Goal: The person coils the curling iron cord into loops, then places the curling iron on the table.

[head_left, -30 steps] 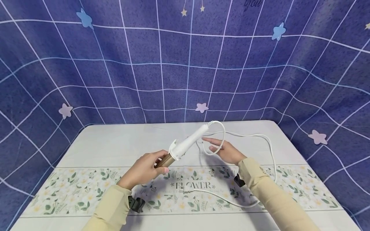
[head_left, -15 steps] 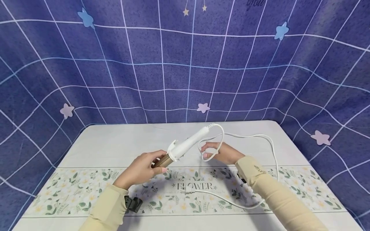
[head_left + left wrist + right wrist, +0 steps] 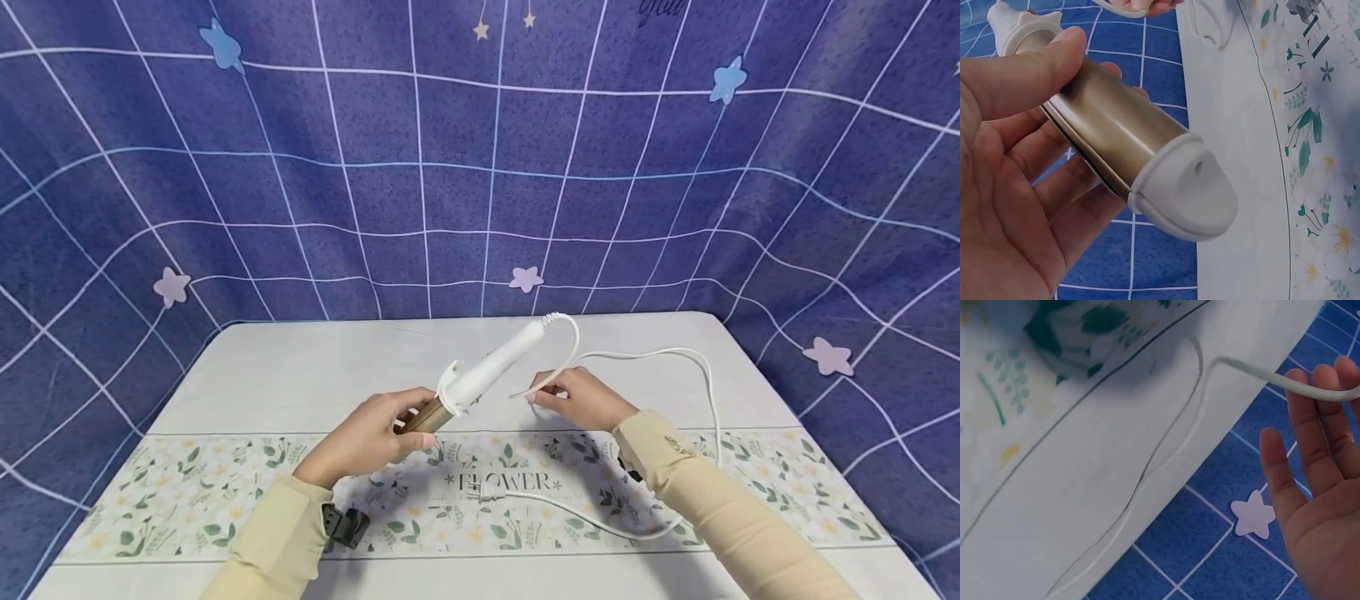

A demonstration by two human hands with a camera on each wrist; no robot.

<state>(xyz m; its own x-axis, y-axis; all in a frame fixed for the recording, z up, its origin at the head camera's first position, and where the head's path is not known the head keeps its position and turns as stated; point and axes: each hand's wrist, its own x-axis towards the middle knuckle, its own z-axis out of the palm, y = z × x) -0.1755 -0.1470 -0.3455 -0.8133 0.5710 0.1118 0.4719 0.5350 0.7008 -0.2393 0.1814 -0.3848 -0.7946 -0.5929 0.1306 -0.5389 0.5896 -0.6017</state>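
Note:
A curling iron (image 3: 487, 375) with a white handle and gold barrel is held off the table, handle tilted up to the right. My left hand (image 3: 378, 433) grips the barrel, thumb on one side and fingers behind it. The left wrist view shows the gold barrel (image 3: 1110, 112) and white tip cap (image 3: 1188, 190) close up. My right hand (image 3: 585, 398) pinches the white cord (image 3: 576, 333) a short way from the handle. In the right wrist view the cord (image 3: 1272, 378) runs across the fingers (image 3: 1310, 437); the thumb is out of that view.
The cord's plug (image 3: 489, 492) lies on the table near the printed word FLOWER. The rest of the cord (image 3: 705, 375) loops over the right side of the white table cover (image 3: 300, 358). A blue gridded curtain (image 3: 450, 192) with stars hangs behind and at both sides.
My right hand's outstretched fingers have drawn in and now hold the cord. The cord's small loop by that hand has opened out. The left hand keeps its grip on the curling iron.

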